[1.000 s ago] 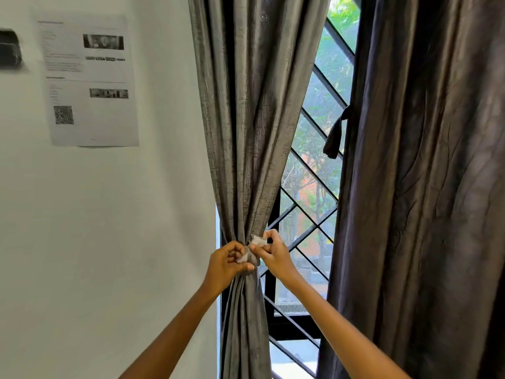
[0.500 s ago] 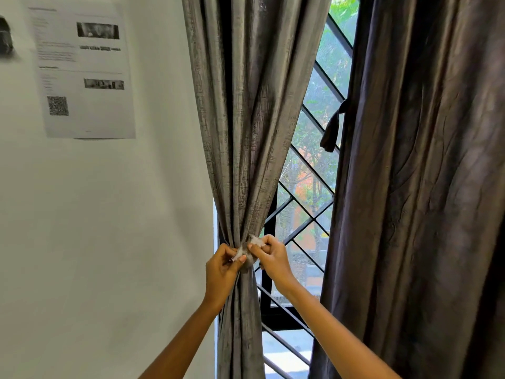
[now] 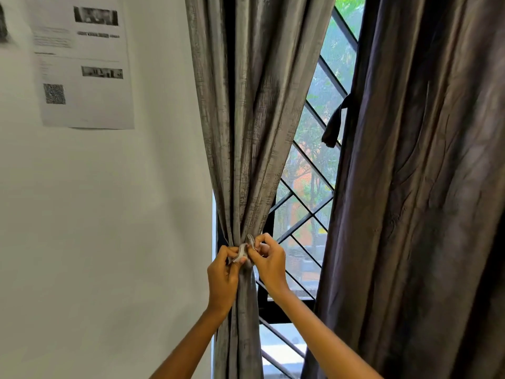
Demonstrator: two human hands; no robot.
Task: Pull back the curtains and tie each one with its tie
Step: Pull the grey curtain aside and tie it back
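Observation:
The grey left curtain [image 3: 254,127] hangs gathered into a narrow waist beside the white wall. A light grey tie [image 3: 244,250] wraps that waist. My left hand [image 3: 222,277] pinches one end of the tie on the curtain's left side. My right hand [image 3: 269,262] pinches the other end just to the right, fingers curled, the two hands almost touching. The dark brown right curtain [image 3: 418,187] hangs loose over the right half of the window. Its dark tie [image 3: 334,125] dangles at the curtain's left edge, high up.
A black diagonal window grille [image 3: 308,187] shows between the curtains, with trees outside. A printed paper sheet [image 3: 82,64] with a QR code is stuck on the white wall [image 3: 109,228] at the upper left.
The view has tilted up slightly, so hands and paper sit lower in frame. Both hands stay at the gathered waist, fingers working the tie ends closer together.

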